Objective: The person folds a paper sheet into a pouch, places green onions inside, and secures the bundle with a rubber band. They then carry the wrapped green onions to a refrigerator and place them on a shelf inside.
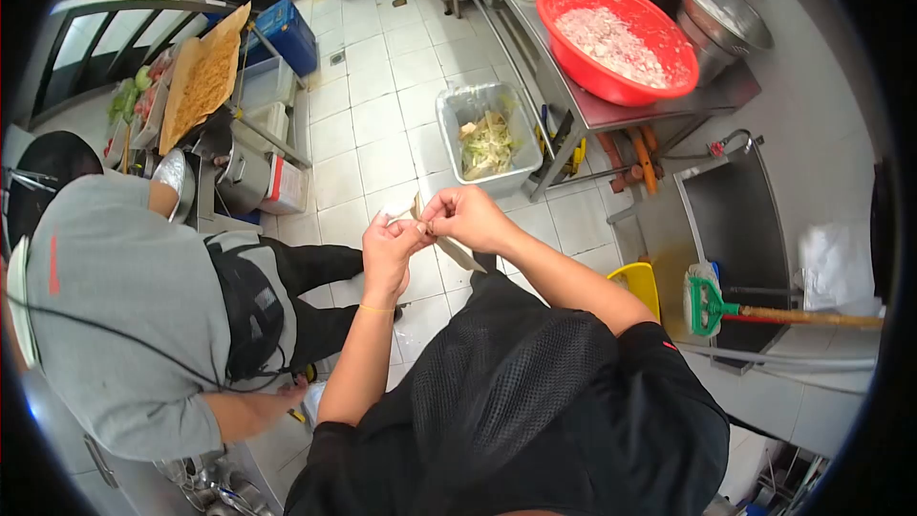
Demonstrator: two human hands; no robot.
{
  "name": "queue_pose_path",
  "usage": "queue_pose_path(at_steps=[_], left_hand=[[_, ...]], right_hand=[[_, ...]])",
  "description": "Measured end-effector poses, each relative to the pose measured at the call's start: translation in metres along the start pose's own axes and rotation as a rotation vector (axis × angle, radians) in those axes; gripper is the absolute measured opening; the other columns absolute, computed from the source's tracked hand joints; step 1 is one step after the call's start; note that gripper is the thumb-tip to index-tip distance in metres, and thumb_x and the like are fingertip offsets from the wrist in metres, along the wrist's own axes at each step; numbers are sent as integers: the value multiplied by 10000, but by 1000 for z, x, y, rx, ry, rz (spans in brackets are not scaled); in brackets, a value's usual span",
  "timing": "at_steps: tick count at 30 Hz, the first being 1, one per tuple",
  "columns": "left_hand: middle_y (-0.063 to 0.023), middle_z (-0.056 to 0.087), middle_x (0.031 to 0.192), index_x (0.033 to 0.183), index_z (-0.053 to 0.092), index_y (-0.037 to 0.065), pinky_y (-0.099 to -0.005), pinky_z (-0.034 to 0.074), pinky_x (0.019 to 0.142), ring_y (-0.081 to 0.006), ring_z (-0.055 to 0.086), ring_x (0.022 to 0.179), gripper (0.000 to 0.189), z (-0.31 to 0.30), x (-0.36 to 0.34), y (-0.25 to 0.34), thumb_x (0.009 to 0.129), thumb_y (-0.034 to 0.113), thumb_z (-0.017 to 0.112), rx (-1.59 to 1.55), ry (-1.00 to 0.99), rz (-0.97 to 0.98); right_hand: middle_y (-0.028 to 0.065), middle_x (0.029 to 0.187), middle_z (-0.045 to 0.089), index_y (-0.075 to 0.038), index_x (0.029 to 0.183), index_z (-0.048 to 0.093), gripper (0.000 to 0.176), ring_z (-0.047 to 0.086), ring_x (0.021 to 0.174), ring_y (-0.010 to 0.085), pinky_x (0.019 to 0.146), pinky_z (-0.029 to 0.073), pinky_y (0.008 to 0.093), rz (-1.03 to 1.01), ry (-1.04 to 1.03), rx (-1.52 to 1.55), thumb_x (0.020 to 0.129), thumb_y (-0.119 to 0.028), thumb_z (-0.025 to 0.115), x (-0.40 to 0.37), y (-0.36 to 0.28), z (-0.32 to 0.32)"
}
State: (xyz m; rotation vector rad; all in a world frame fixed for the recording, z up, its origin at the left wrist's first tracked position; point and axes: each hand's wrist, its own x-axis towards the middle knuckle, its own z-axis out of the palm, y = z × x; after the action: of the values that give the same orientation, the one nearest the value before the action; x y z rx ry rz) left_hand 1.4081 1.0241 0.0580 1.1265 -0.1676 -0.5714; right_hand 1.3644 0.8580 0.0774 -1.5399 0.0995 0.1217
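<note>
Black shirt (pixel 516 401) is filling the foreground while, out over the tiles near the scrap bin (pixel 447 119), the left hand (pixel 387 248) is pinching a pale piece (pixel 416 208) and the right hand (pixel 470 217) is gripping a knife (pixel 460 253) against it, seemingly peeling, so the next stroke is calling for a shallow cut clear of the thumb.

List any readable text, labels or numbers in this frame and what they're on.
None can be read.
On the red-and-white tub: any print too blurred.
On the grey shirt: a red mark, no letters legible.
On the pale strip in the left hand and right hand: nothing.
</note>
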Motion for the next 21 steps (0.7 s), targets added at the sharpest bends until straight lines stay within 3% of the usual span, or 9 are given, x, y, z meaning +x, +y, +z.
queue_pose_path(at_steps=[5,11,21], left_hand=[[-137,646,825,1116,335,-115,-326,572,701,-189,658,723,457,0,73,31,800,-33,654,22,53,52],[-133,646,831,1066,409,-76,-324,570,724,-182,655,744,368,-7,142,73,797,-38,657,23,98,168],[-119,648,826,1035,470,-52,-320,568,722,-174,653,752,309,-45,282,104,788,-56,657,-35,3,74]], right_hand=[[45,733,633,52,927,619,169,597,671,90,618,513,244,-82,-39,111,768,-5,627,82,-12,-27],[38,785,644,60,1007,614,194,602,704,82,670,514,238,-76,-199,142,828,-12,627,164,-53,-52],[27,812,639,68,1057,614,246,598,742,80,705,511,231,-43,-81,180,820,3,606,293,-55,-83]])
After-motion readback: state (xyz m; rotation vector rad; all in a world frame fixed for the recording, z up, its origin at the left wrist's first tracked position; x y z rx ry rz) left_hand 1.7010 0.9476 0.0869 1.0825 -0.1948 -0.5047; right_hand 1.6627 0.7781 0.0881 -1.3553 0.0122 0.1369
